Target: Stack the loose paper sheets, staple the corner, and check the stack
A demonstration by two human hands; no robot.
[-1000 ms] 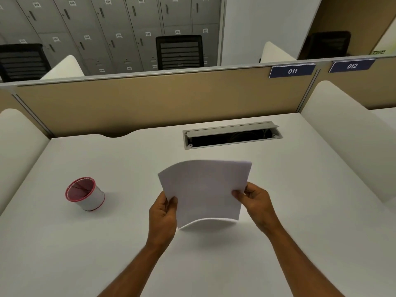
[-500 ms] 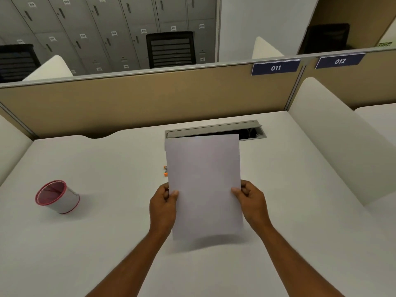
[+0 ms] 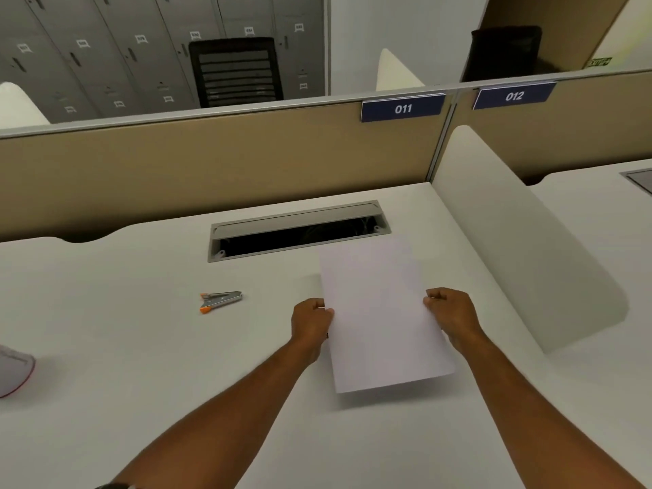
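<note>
A stack of white paper sheets (image 3: 381, 312) is held upright on the white desk (image 3: 141, 347), its bottom edge near the desk surface. My left hand (image 3: 312, 321) grips the stack's left edge and my right hand (image 3: 451, 312) grips its right edge, both at mid height. A small silver stapler with orange ends (image 3: 220, 301) lies on the desk to the left of my left hand, apart from the paper. How many sheets the stack holds cannot be told.
An open cable slot (image 3: 300, 231) is cut into the desk behind the paper. A white cup with a red rim (image 3: 14, 372) lies at the left edge. A beige partition (image 3: 211, 164) runs along the back, and a white side divider (image 3: 522, 248) stands on the right.
The bent sheets were straightened and raised upright. The paper and both hands now sit further right in view, the stapler is uncovered on the left, and the cup has slid to the left edge.
</note>
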